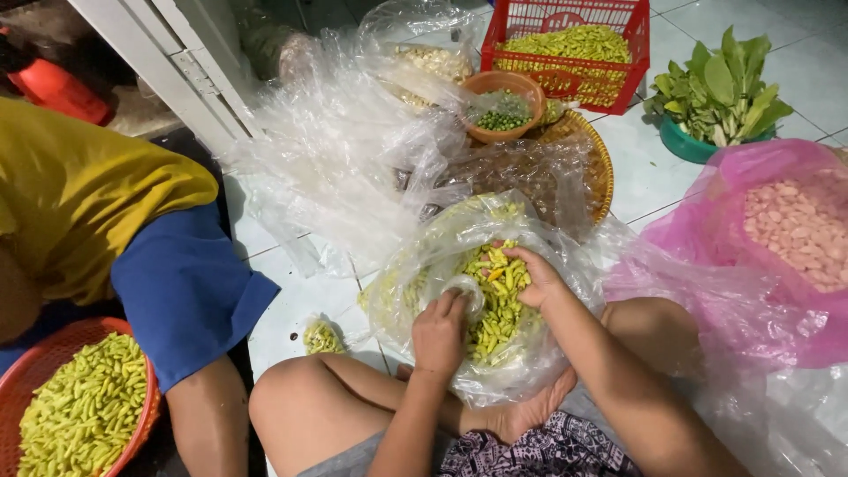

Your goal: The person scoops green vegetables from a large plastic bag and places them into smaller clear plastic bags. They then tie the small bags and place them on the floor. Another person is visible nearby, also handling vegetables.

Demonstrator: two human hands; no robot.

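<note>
- Your left hand [439,331] is curled, fingers pinching the near rim of the clear plastic bag [424,265] in your lap.
- Your right hand [539,276] is inside the bag mouth, fingers bunched and pressed onto the pile of yellow-green chillies [496,296]; can't tell if it actually grips any.
- The bag sits between your knees, against your foot, on the tiled floor [649,168].
- A small sealed clear packet of the same chillies [321,336] lies on the floor just left of your bag.
- Crumpled clear plastic sheeting [336,150] is piled beyond the bag, partly covering a woven round tray [599,163].
- An orange bowl of small green peas [504,106] stands on that tray's far edge.
- Red plastic crate [565,62] with yellow-green chillies, far centre.
- Teal tub of leafy greens [720,88], far right.
- Pink plastic bag [777,221] holding pale pink pieces, right, touching your bag's plastic.
- Another person in a yellow top and blue shorts [168,283] sits at left, beside a red round basket [26,371] of chillies.
</note>
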